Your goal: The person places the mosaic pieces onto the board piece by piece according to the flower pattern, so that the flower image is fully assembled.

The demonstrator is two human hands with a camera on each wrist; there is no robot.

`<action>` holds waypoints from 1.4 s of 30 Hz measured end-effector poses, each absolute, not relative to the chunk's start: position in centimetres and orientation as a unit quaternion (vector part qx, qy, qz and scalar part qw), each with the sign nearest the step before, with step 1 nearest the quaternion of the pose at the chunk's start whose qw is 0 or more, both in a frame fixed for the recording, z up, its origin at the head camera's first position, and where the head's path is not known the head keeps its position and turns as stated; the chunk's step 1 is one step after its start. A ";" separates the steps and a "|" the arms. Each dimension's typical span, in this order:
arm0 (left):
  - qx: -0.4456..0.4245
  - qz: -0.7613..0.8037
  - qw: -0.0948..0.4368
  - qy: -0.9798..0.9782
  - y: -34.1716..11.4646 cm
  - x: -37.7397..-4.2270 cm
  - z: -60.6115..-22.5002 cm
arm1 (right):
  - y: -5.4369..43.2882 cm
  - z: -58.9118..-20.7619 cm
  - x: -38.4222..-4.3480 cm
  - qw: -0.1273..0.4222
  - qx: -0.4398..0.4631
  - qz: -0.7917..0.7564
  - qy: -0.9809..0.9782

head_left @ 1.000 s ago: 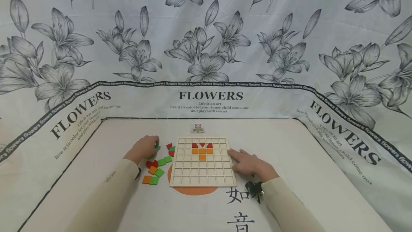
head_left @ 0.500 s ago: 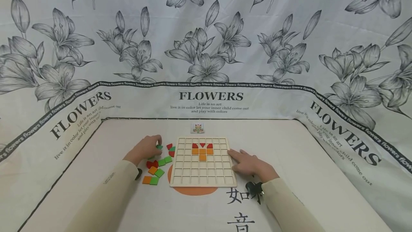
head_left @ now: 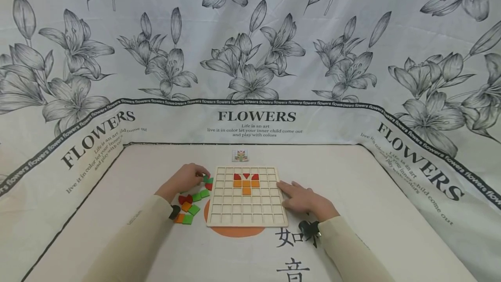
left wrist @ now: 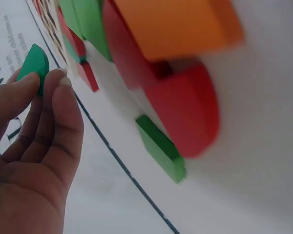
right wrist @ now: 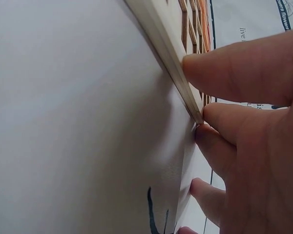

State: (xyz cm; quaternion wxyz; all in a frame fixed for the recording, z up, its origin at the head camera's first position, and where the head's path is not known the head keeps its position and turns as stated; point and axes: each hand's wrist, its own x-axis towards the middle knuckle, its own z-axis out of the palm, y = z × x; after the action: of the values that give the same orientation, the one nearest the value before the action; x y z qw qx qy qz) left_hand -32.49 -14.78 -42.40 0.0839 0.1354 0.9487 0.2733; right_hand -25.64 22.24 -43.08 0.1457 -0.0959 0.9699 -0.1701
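Between thumb and fingertips my left hand (head_left: 185,180) pinches a green tile with one curved edge (left wrist: 35,63), just left of the wooden grid board (head_left: 227,209). In the head view it overlaps the loose tiles beside the board. My right hand (head_left: 304,198) rests at the board's right edge, its fingertips (right wrist: 198,66) touching the rim. On the board, red pieces (head_left: 255,177) form a row above several orange squares (head_left: 246,191).
Left of the board lie green squares (head_left: 188,219), orange squares (head_left: 186,206) and red curved pieces (left wrist: 185,109). A small picture card (head_left: 240,156) with a flower pattern lies behind the board. A printed cloth (head_left: 256,129) stands at the back.
My left hand has moved right toward the board, bringing the green tile with it and covering a red piece in the head view. The right hand and board have stayed in place.
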 end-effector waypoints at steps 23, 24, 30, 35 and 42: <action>0.183 0.330 0.113 0.919 -9.7 -31.6 -41.9 | 22.3 -43.3 -25.7 0.143 -0.096 -0.168 0.971; 0.189 0.328 0.112 0.919 -9.5 -31.6 -41.9 | 22.3 -43.3 -25.7 0.144 -0.096 -0.168 0.970; 0.202 0.332 0.111 0.915 -8.0 -31.5 -42.0 | 22.4 -43.3 -25.7 0.147 -0.094 -0.171 0.970; 0.199 0.308 0.103 0.925 -6.7 -31.4 -42.2 | 22.4 -43.3 -25.7 0.149 -0.092 -0.176 0.969; 0.185 0.292 0.097 0.933 -5.4 -31.4 -42.6 | 22.4 -43.2 -25.7 0.144 -0.095 -0.175 0.969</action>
State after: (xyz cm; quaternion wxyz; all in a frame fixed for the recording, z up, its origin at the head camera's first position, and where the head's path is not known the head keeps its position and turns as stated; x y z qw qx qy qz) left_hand -31.42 -5.41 -42.62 0.0971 0.1852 0.9333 0.2920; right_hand -25.70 22.42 -43.24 0.1439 -0.0948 0.9694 -0.1750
